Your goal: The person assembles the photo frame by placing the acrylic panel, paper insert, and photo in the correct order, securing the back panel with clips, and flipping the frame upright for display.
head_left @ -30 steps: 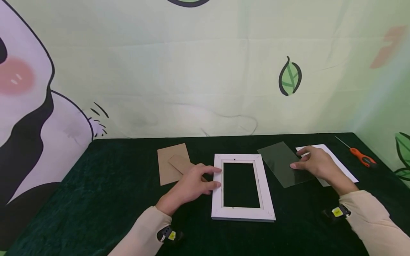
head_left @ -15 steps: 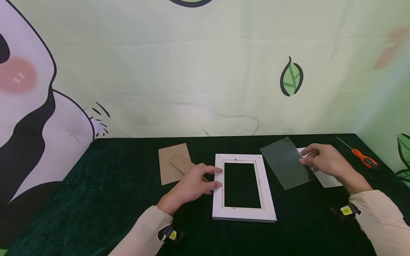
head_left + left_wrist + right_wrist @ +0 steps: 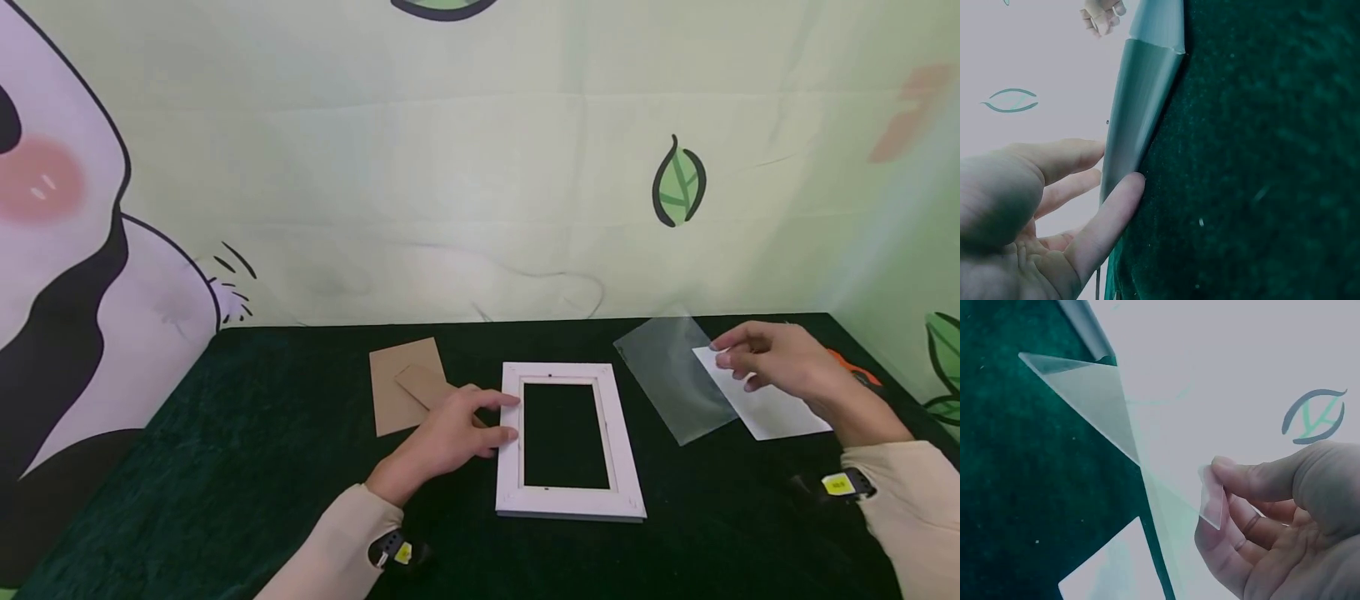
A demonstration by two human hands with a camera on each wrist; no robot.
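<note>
Right hand (image 3: 780, 362) pinches the clear sheet (image 3: 675, 379) by its right edge, thumb over fingers; sheet is lifted and tilted, far edge raised, near corner low over the worktop (image 3: 225, 467). Right wrist view confirms it: sheet edge is clamped between thumb and fingertips (image 3: 1229, 472), rest of the sheet angles away over the green cloth

The sheet sits right of the white picture frame (image 3: 567, 442), apart from it, and partly overlaps the white paper (image 3: 780, 408) lying flat under the hand. An orange screwdriver (image 3: 851, 367) is mostly hidden behind the right hand

Left hand (image 3: 450, 433) lies flat, fingers straight, fingertips touching the frame's left rail, holding nothing. Left wrist view shows the fingers (image 3: 1110, 212) against the frame edge

Frame lies flat mid-worktop with its opening showing the cloth. Brown backing board (image 3: 401, 383) lies just left of the frame, partly under the left hand
</note>
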